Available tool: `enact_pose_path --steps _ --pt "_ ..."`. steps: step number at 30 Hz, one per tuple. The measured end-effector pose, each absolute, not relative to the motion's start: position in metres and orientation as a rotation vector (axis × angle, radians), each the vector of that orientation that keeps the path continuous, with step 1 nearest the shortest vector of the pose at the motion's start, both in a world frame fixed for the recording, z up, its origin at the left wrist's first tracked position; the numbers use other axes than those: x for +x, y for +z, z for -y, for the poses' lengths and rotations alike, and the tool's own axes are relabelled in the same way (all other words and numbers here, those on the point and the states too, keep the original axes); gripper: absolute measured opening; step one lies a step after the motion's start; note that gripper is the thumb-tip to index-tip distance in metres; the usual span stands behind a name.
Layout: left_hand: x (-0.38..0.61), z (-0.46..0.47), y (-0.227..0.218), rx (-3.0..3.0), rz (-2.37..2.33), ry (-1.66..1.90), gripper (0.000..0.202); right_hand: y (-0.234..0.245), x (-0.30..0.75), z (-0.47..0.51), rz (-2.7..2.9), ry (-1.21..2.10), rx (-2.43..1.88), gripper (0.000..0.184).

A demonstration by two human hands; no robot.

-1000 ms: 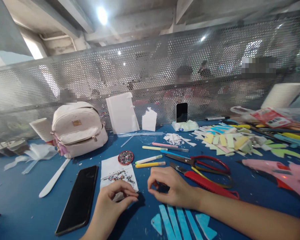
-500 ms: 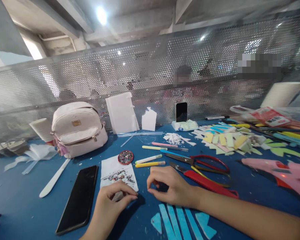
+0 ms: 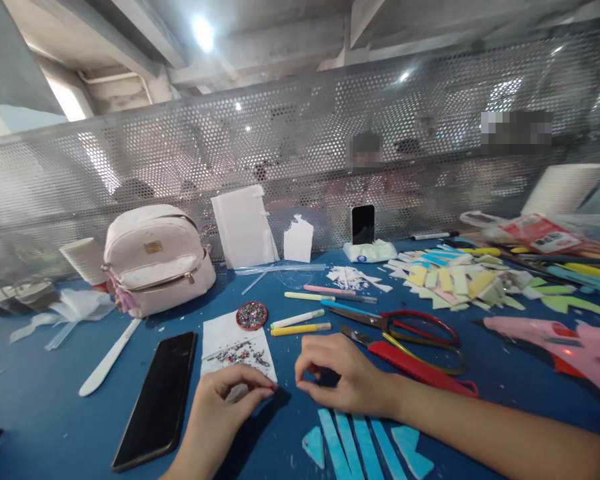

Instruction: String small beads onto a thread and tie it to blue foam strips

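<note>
My left hand (image 3: 225, 403) is pinched at the near edge of a white paper sheet (image 3: 233, 347) strewn with tiny sequins; what its fingertips hold is too small to name. My right hand (image 3: 343, 373) rests on the blue table (image 3: 40, 413) beside it, thumb and forefinger curled into a pinch around something I cannot make out. Light blue foam strips (image 3: 355, 447) lie just below the right wrist. A round red lid of sequins (image 3: 251, 315) sits above the paper.
A black phone (image 3: 157, 397) lies left of the paper, a white plastic knife (image 3: 107, 360) further left. Red scissors (image 3: 405, 330) and yellow markers (image 3: 300, 323) lie beyond my right hand. A white backpack (image 3: 155, 257), foam scraps (image 3: 455, 280) and a perforated metal screen (image 3: 300, 153) stand behind.
</note>
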State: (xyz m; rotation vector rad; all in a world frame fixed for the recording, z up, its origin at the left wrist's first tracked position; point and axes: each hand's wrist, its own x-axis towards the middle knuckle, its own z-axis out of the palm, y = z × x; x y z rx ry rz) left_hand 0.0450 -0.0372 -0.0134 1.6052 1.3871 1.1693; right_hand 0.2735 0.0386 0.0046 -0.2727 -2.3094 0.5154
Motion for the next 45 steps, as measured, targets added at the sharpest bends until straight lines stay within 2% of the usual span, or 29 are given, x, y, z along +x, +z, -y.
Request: enact_pose_path --steps 31,45 --pt "0.057 0.045 -0.004 1.648 -1.435 1.258 0.006 0.005 0.273 -0.039 2.334 0.506 -0.234 0.005" --pt "0.057 0.041 -0.004 1.828 -1.459 1.183 0.009 0.002 0.273 -0.038 2.311 0.481 -0.276 0.005"
